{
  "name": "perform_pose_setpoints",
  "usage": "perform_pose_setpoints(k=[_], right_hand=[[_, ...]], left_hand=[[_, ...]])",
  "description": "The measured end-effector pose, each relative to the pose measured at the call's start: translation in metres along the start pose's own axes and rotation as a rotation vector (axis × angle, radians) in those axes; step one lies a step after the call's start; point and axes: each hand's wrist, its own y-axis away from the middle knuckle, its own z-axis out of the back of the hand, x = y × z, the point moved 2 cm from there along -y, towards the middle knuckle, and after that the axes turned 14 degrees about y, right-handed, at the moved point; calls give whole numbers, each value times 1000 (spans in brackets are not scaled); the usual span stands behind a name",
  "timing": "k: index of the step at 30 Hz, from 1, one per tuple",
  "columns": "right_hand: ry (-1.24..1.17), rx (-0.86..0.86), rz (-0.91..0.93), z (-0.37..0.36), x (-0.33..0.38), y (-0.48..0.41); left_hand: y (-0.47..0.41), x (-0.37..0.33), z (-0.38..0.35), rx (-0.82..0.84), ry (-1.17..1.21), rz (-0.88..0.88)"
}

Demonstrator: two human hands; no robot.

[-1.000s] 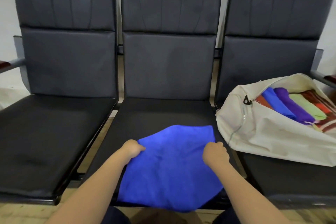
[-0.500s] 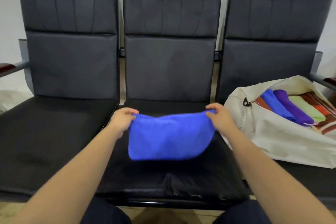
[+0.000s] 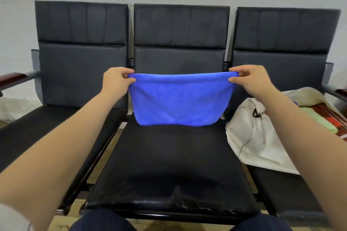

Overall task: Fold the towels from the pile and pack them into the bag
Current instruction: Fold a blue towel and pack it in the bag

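Three black seats in a row. Left hand [image 3: 117,80] pinches the left top corner of the one blue towel [image 3: 180,101]. The towel hangs stretched, apparently doubled, above the middle seat [image 3: 169,165]. Right hand [image 3: 251,80] pinches the right corner, fingers [image 3: 237,80] tight on the cloth. Judged mid-fold; next, bring the corners together for another halving. One white bag [image 3: 262,137] lies open on the right seat with two towels showing, green and striped.
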Motion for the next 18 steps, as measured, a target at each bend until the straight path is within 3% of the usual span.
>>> perform_pose_setpoints(k=[4,9,14,18], right_hand=[[200,55,37,0,2,3],[-239,98,-90,-9,-6,11],[-228,142,-178,-23,-13,20],[-223,350,-389,-41,-11,28]], left_hand=[[10,-9,-2,34,-116,-39],[13,-4,3,170,308,160],[16,1,1,109,450,286],[27,4,-15,120,460,582]])
